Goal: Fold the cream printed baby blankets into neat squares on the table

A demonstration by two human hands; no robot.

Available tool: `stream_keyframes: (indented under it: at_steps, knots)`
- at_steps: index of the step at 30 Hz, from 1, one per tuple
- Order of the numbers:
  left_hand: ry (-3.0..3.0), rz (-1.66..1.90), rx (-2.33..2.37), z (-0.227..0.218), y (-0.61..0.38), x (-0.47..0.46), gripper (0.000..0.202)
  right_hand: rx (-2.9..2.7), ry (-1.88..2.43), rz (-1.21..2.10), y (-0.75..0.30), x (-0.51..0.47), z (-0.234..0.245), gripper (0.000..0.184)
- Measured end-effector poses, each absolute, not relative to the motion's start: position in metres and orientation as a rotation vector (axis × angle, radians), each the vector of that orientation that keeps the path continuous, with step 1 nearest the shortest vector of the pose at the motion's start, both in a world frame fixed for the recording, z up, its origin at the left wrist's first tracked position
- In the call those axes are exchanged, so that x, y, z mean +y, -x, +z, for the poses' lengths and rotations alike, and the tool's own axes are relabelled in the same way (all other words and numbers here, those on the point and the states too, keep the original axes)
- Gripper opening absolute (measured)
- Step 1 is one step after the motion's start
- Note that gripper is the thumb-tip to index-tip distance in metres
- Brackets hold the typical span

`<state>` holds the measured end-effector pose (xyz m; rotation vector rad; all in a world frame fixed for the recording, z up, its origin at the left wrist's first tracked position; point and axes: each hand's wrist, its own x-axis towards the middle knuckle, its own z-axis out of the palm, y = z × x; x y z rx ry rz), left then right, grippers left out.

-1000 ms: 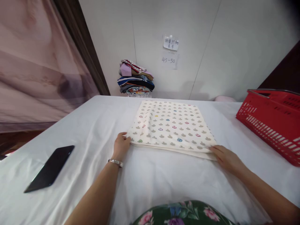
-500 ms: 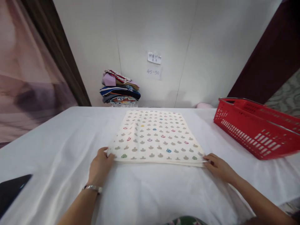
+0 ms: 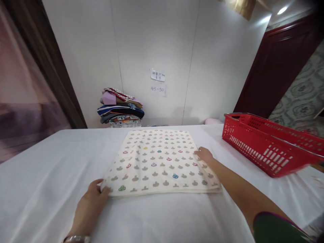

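Note:
A folded cream cloth [image 3: 159, 163] with small grey and coloured prints lies flat on the white table [image 3: 50, 175]. My left hand [image 3: 89, 207] rests at the cloth's near left corner, its fingers curled on the edge. My right hand [image 3: 205, 156] lies on the cloth's right edge about halfway up, fingers flat and together on the fabric.
A red plastic basket [image 3: 265, 148] stands on the table at the right. A stack of folded clothes [image 3: 120, 109] sits against the white wall behind the table, under two paper notes [image 3: 157, 81]. A dark door is at the far right.
My right hand has moved from the cloth's near right corner up along its right edge. The view has tilted up and to the right, and the phone at left has left the picture.

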<state>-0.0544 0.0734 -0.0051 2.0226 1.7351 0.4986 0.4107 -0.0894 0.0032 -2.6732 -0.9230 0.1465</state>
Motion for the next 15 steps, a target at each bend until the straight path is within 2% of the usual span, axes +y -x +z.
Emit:
stream_keyframes:
  at_steps: [5, 15]
  knots:
    - [-2.021, 0.475, 1.738, -0.008, 0.056, 0.076, 0.040, -0.778, 2.753, 0.142, -0.429, -0.070, -0.002, 0.023]
    - [-1.981, 0.415, 1.771, -0.008, 0.054, 0.073, 0.038, -0.908, 2.818, 0.217, -0.449, -0.072, -0.011, 0.037]
